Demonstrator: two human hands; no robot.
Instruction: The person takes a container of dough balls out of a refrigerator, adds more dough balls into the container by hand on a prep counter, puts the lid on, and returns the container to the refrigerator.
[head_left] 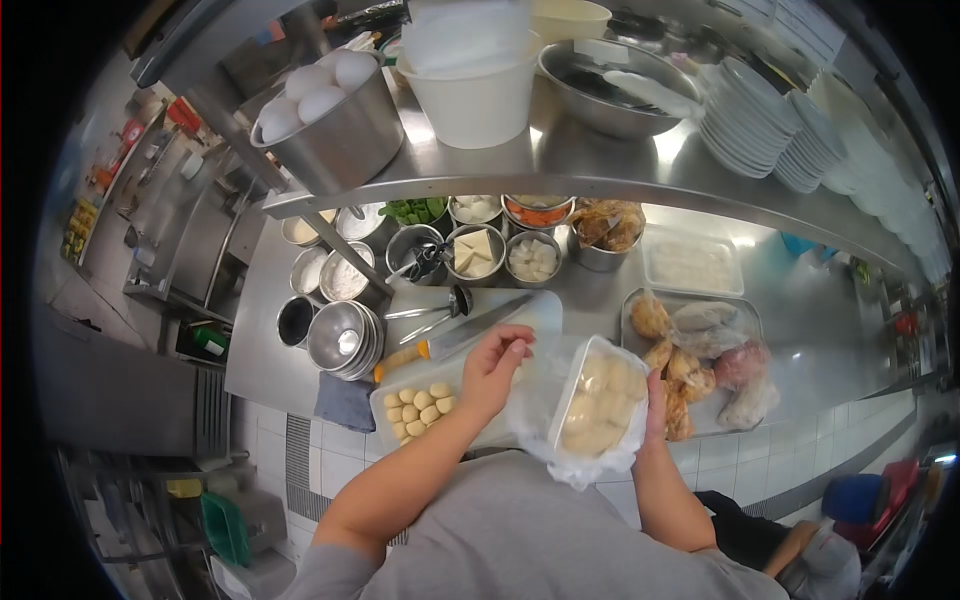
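Observation:
My right hand (655,410) grips the side of a white tray (577,385) filled with pale, round pieces like dough balls (605,395). A thin clear plastic bag (535,420) hangs loosely around this tray, which is tilted toward me. To its left is my left hand (497,368), fingers curled together near the edge of the plastic; what they pinch, if anything, is too blurred to make out. Below my left forearm, a second clear tray (380,402) of similar round pieces (420,408) sits on the counter. A knife with a yellow handle (402,362) lies on the white cutting board (545,312).
Beyond the board stand several metal pots, one with white blocks (474,250). Stacked metal bowls (340,335) are at left. A metal tray (755,325) of bagged food lies right. Overhead, a steel shelf (460,170) carries eggs (320,100) and plates (750,120). Another person (820,565) is lower right.

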